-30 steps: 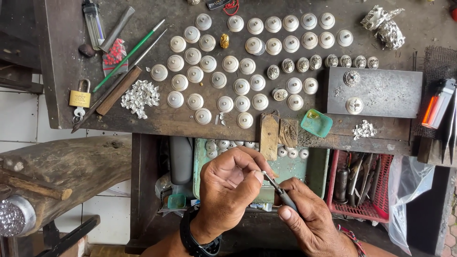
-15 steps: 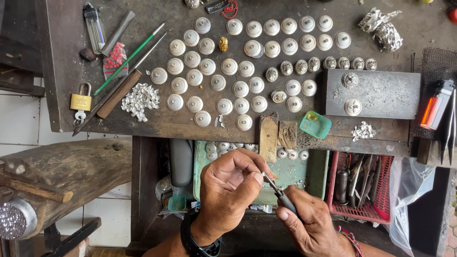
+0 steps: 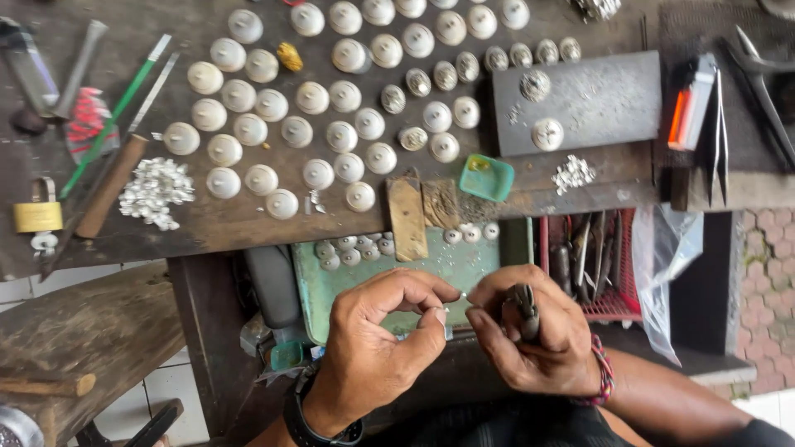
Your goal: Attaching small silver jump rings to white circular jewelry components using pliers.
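**Fingertips meet over a speck of silver**

Both hands work low in the scene, above a worn green metal tray (image 3: 464, 265) that sits under the near edge of the scarred wooden bench (image 3: 248, 223). The left hand (image 3: 377, 348) curls its thumb and forefinger into a pinch on a tiny bright piece (image 3: 462, 296), too small to make out its shape. The right hand (image 3: 530, 339) is clenched around the dark handles of small pliers (image 3: 523, 308), whose tip points toward that same piece; half a second ago the tool showed longer and slanted between the hands, and the hands have since drawn closer together. A black watch (image 3: 319, 418) bands the left wrist, a red woven bracelet (image 3: 602, 377) the right.

On the bench, farther off, pale domed discs (image 3: 315, 99) lie in loose rows, smooth and matte, some with ornate tops. A heap of glittering silver scraps (image 3: 153, 190) lies at the left, beside a wooden-handled file (image 3: 112, 186) and a brass padlock (image 3: 37, 215). To the right sit a dull grey steel block (image 3: 588, 103) and a red plastic basket (image 3: 604, 265) of tools.
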